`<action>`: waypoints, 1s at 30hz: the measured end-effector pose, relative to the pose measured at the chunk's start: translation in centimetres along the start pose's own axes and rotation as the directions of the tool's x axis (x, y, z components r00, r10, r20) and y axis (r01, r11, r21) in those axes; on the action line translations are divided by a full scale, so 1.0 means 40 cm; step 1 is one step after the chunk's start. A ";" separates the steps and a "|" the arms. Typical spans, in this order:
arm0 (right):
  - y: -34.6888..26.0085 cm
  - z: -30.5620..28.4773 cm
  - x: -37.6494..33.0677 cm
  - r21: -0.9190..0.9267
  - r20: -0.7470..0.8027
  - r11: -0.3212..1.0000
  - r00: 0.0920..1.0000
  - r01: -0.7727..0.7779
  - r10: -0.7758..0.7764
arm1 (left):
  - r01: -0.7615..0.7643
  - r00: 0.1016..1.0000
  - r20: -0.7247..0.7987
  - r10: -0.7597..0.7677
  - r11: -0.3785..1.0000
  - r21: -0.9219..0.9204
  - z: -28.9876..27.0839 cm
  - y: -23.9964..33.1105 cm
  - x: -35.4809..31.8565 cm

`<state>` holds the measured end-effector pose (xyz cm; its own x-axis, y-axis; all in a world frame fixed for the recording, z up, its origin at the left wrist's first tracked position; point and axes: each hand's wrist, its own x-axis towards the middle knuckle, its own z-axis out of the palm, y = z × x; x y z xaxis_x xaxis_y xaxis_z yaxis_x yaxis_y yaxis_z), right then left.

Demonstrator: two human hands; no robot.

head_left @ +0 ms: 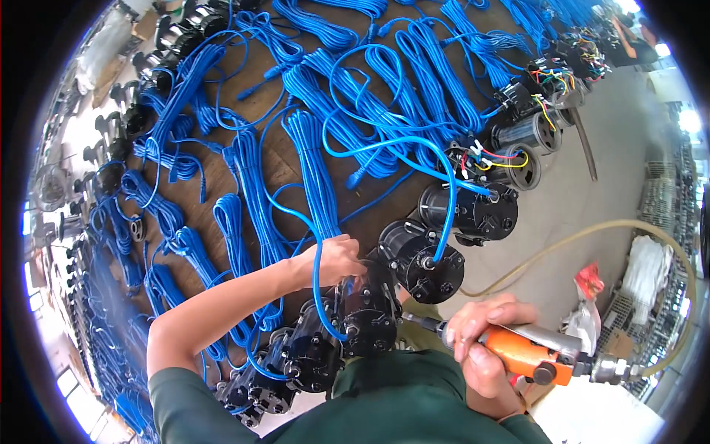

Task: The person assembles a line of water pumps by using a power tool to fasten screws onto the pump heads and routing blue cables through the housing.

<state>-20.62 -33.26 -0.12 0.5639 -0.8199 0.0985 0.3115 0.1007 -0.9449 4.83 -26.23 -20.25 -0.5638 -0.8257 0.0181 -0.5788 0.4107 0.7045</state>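
My right hand (484, 337) is wrapped around an orange and grey air screwdriver (526, 354). Its bit points left, close to the capped end of a black cylindrical housing (370, 318). Curled against the far end of that housing is my left hand (333, 260), its fingers closed and their tips partly hidden. A blue cable runs from the housing's end face over my left wrist. Just to the right sits another black housing (421, 260) with a blue cable fixed in its end, and beyond it a further black housing (473, 211).
Bundled blue cables (310, 163) cover much of the brown table (277, 177). More black housings (314, 359) line its near edge; an open one (518, 166) shows coloured wires. A yellowish air hose (584, 233) loops at the right. Wire crates (662, 200) and plastic bags (647, 270) stand beyond.
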 end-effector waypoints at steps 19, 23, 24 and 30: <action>0.200 0.156 0.022 -0.311 0.263 0.916 0.949 0.252 -0.172 | -0.151 0.976 -0.173 0.129 0.981 -0.120 0.115 -0.059 -0.046; 0.184 0.167 0.021 -0.397 0.305 0.882 0.943 0.254 -0.134 | -0.103 0.934 -0.339 0.114 0.993 0.049 0.072 0.000 -0.095; 0.180 0.166 0.018 -0.395 0.286 0.885 0.948 0.248 -0.138 | -0.089 0.895 -0.433 0.109 0.994 0.065 0.045 0.034 -0.128; 0.012 0.264 -0.048 -0.293 0.162 0.924 0.965 0.245 -0.204 | 0.204 0.921 -0.307 -0.240 0.968 -0.146 0.213 0.049 -0.266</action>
<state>-13.46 -25.67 2.53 0.6049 -0.7205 0.3390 0.2017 -0.2732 -0.9406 4.67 -13.35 -25.10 -0.1992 -0.9778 0.0651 -0.5894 0.1726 0.7892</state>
